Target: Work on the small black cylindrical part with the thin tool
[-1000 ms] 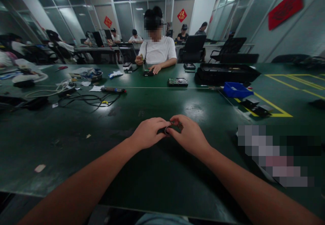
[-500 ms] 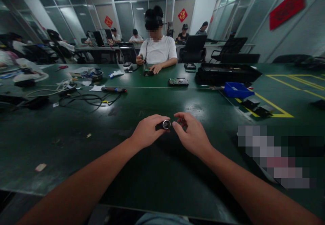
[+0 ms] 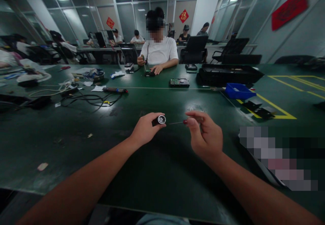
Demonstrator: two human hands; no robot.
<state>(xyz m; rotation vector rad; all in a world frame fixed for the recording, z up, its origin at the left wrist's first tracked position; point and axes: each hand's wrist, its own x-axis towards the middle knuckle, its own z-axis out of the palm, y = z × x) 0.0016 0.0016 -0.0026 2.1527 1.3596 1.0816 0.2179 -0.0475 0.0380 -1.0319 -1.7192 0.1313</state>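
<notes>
My left hand (image 3: 142, 131) is closed around a short black cylinder (image 3: 161, 119). Its round end faces me, with a silver rim and a pale inside that has small dark spots. In my right hand (image 3: 207, 135) is a small screwdriver (image 3: 185, 121), gripped by its reddish, partly see-through handle. The thin metal shaft points left toward the cylinder, and its tip appears a little short of the rim. My fingers cover part of the handle. Both hands are above the green table (image 3: 152, 171).
Across the table a person in a white shirt (image 3: 162, 50) works on a small device (image 3: 150, 73). Ahead lies a circuit-board drive (image 3: 179, 82). A blue bin (image 3: 240, 91) and long black tray (image 3: 228, 71) stand to the right; black cables (image 3: 88, 99) lie left.
My right hand has drawn back to the right and turned, bringing the screwdriver's shaft into view. My left hand has shifted slightly left and up, with the cylinder's end now showing its inside more clearly.
</notes>
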